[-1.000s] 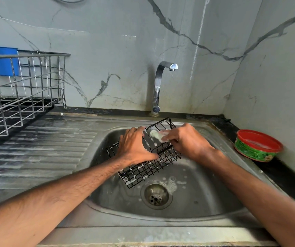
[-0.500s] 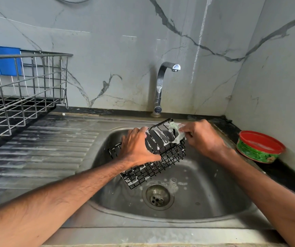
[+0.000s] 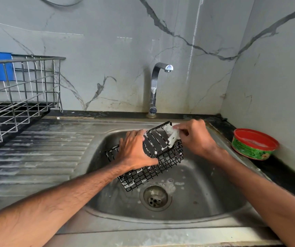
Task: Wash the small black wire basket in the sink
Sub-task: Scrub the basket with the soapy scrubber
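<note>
The small black wire basket (image 3: 168, 160) is held tilted above the sink (image 3: 214, 202) bowl, toward its back edge. The basket's low corner hangs just over the drain (image 3: 155, 197) and its high corner points at the tap (image 3: 154, 86). No water can be seen leaving the spout.

The left hand (image 3: 134, 150) grips the basket from the left, fingers curled over the upper face and thumb lying along the mesh side. The right hand (image 3: 196, 138) pinches a white, sudsy scrub pad (image 3: 172, 135) and presses it on the basket's high far corner.

I judge the basket light and stiff: thin coated wire that 1 hand can carry and that should not flex much under scrubbing. Foam sits along its bars, so it is probably slick. The open mesh lets fingers hook through, which is safer than squeezing the smooth slatted face. The best hold looks to be the rim or a side wall opposite the spot being scrubbed. Wire ends and corners could catch the pad or nick skin.

A red-lidded green tub (image 3: 255, 144) stands on the counter beside the sink's right edge. A steel dish rack (image 3: 18, 97) stands off the drainboard's (image 3: 36, 154) far left corner.
</note>
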`<control>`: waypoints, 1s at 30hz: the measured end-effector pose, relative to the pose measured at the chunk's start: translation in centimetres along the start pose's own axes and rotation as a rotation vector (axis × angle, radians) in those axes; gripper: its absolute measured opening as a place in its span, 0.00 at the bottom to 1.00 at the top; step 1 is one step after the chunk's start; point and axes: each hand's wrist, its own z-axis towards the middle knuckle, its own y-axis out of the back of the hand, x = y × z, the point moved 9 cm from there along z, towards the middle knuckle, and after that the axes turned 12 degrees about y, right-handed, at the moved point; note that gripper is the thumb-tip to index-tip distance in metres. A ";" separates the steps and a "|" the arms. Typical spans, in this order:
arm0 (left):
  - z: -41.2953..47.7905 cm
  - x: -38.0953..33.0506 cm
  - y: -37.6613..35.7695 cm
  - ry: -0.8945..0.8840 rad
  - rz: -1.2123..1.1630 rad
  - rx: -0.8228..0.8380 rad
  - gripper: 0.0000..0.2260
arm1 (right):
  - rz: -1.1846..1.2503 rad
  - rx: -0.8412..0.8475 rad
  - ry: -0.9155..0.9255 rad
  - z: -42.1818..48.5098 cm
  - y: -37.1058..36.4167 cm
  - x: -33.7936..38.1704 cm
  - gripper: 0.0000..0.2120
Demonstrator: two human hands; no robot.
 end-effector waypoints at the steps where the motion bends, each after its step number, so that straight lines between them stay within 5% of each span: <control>1: -0.2 -0.2 0.0 -0.014 0.004 0.002 0.56 | 0.040 -0.011 -0.061 -0.4 0.1 -0.6 0.13; 12: -0.5 -1.1 1.2 -0.068 -0.215 -0.038 0.48 | 0.655 -0.224 -0.623 -2.9 0.5 -5.2 0.08; 20: -0.2 -1.5 0.9 -0.115 -0.355 0.019 0.45 | 0.881 -0.329 -0.576 -0.9 1.6 -2.0 0.08; 30: -0.1 -1.6 0.2 -0.135 -0.364 0.014 0.53 | 0.708 -0.256 -0.435 -0.6 1.6 0.6 0.08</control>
